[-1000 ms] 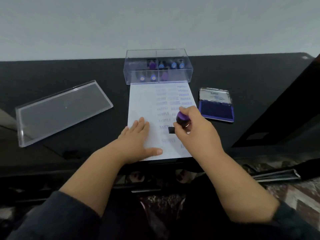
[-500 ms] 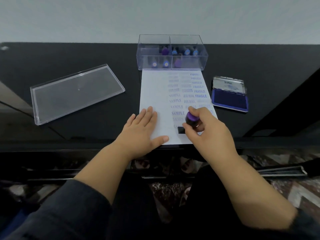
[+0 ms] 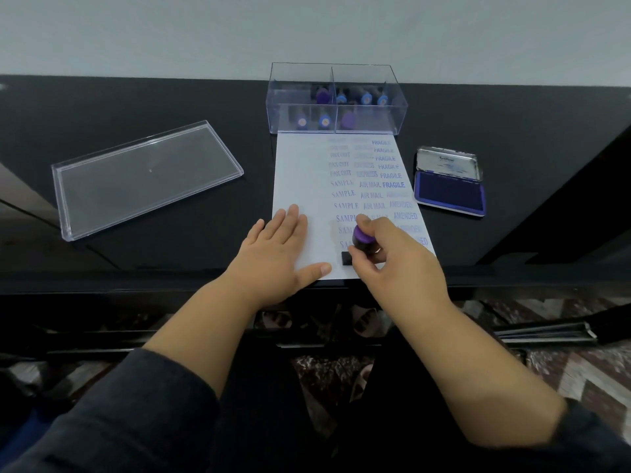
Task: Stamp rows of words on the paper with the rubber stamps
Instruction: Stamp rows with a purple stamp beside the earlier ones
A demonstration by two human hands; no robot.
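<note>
Fingers of the right hand (image 3: 392, 264) curl round a purple-topped rubber stamp with a black base (image 3: 362, 244), which stands on the near end of the white sheet of paper (image 3: 304, 172), under the column of SAMPLE prints. The left hand (image 3: 276, 257) lies flat with straight fingers on the paper's near left part. Paper rests on the black desk (image 3: 136, 104), its far edge touching a clear plastic compartment box (image 3: 336, 99) that contains more purple and blue stamps. An open blue ink pad in a metal tin (image 3: 449, 186) sits just right of the paper; a clear plastic lid (image 3: 143, 175) lies well to the left.
</note>
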